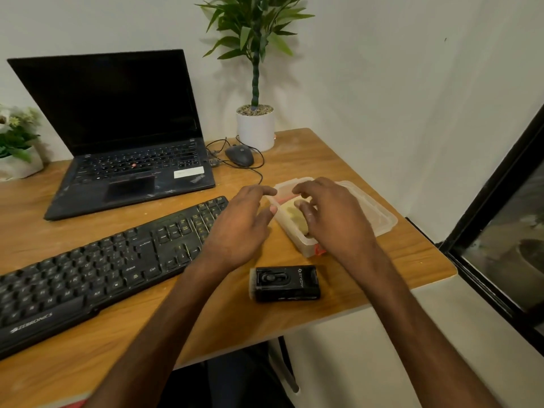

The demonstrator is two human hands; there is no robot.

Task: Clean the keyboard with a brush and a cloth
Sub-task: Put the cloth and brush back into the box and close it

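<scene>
Keyboard [97, 272] sits on the wooden desk [368, 172], black, full-size, skewed: long axis runs from the near-left up to the far-right, numpad end pointing at the plastic box [297, 241]. Brush [285, 282] is a black block lying flat near the desk's front edge, just right of the keyboard and not touching it; long axis roughly left-right, bristle end facing left toward the keyboard. Cloth [294, 213] is yellow, lying inside the open translucent box, with the lid [374, 213] beside it on the far side. Left hand [238, 228] hovers over the numpad end, fingers spread and relaxed, holding nothing. Right hand [332, 219] is over the box, fingers loosely bent above the cloth, nothing clamped; can't tell if it touches the cloth. Hands close together but apart. Laptop [126, 148], mouse [240, 156] and potted plant [256, 125] sit behind.
</scene>
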